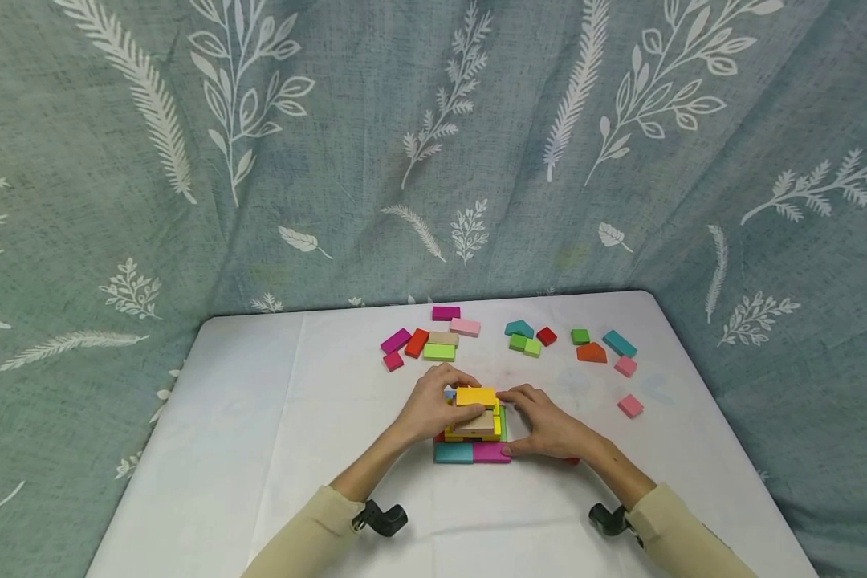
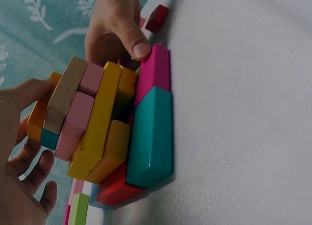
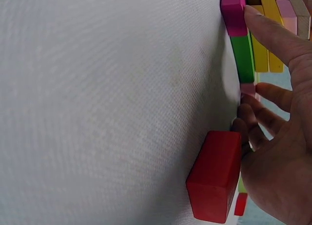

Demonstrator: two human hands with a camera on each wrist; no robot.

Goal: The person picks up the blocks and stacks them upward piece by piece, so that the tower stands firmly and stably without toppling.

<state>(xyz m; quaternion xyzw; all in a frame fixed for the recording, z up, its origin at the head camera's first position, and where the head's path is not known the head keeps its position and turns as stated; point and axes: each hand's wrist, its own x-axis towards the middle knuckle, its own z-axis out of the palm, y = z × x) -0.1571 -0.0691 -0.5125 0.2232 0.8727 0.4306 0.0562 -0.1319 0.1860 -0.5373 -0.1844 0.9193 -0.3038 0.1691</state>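
A layered stack of coloured wooden blocks stands on the table, its lowest row fronted by a teal block (image 1: 453, 453) and a magenta block (image 1: 493, 453). My left hand (image 1: 437, 400) pinches the orange-yellow block (image 2: 37, 119) at the top between thumb and fingers. Just under it lie a natural wood block (image 2: 67, 91) and a pink block (image 2: 75, 125), above a long yellow block (image 2: 100, 118). On the right side my right hand (image 1: 552, 425) spans the base, thumb tip on the magenta block and index fingertip at a pink block (image 3: 248, 88) beyond the green block (image 3: 242, 57).
A red block (image 3: 214, 174) lies near my right palm. Behind the stack are several loose blocks, among them a light green one (image 1: 439, 352), a teal one (image 1: 619, 343) and an orange one (image 1: 592, 353). A patterned curtain (image 1: 347, 160) hangs along the table's back edge.
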